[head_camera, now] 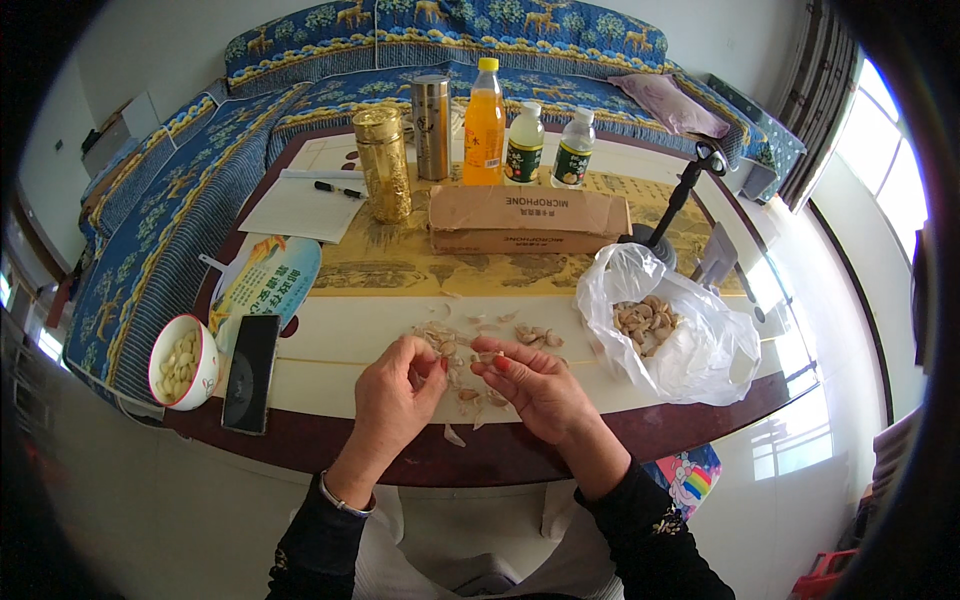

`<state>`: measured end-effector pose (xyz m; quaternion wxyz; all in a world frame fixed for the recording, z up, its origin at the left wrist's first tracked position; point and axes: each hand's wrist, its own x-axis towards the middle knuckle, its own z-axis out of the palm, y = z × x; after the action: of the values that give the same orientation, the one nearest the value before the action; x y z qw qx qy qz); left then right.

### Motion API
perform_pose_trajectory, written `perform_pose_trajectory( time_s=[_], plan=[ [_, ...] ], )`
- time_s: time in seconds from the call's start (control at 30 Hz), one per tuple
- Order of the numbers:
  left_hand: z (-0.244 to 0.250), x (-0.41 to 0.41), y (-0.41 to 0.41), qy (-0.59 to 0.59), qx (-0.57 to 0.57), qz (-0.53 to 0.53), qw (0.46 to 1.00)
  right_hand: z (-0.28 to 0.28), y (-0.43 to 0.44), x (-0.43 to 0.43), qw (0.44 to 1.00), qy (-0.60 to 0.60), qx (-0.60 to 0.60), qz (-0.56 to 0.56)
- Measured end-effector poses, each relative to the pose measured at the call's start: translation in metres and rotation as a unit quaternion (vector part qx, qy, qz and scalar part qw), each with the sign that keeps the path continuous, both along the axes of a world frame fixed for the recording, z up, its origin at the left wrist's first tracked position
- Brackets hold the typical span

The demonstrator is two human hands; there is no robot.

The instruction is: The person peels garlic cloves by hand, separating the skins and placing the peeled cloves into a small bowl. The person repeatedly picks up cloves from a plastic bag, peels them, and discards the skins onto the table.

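Note:
My right hand (536, 386) pinches a garlic clove (491, 358) between thumb and fingers, above the near middle of the table. Beside it my left hand (401, 382) has thumb and forefinger pressed together; whether something small is between them cannot be told. Papery garlic skins (442, 330) and loose cloves lie under and around both hands. A small pile of unpeeled garlic cloves (536, 336) lies just beyond my right hand. More unpeeled cloves (646, 322) are in an open white plastic bag (705, 360) at the right. Peeled cloves (180, 364) fill much of a white bowl (201, 382) at the left edge.
A black phone (251, 375) lies beside the bowl, near a printed hand fan (277, 281). Farther back are a cardboard box (529, 217), a gold tumbler (384, 169), a steel flask (432, 127), an orange drink bottle (484, 127), two smaller bottles, and a black stand (679, 199).

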<state>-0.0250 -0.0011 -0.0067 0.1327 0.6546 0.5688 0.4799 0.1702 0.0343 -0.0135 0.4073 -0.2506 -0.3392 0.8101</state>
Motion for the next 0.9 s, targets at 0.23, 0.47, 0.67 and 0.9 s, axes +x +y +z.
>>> perform_pose_trajectory(
  time_s=[0.23,0.47,0.67,0.9],
  plan=[
    [0.005,0.002,-0.001,0.043,0.040,-0.017,0.998,0.004,-0.002,-0.001,0.989,-0.131,0.060,0.015],
    [0.008,0.007,-0.002,-0.003,0.057,-0.058,0.997,0.004,-0.011,-0.014,0.932,-0.237,0.261,-0.081],
    [0.003,0.015,-0.002,-0.007,0.073,-0.081,0.994,-0.004,-0.012,-0.017,0.806,-0.363,0.435,-0.172],
    [0.002,0.016,-0.001,0.058,0.104,-0.073,0.990,-0.006,-0.014,-0.020,0.728,-0.397,0.516,-0.214]
  ],
)
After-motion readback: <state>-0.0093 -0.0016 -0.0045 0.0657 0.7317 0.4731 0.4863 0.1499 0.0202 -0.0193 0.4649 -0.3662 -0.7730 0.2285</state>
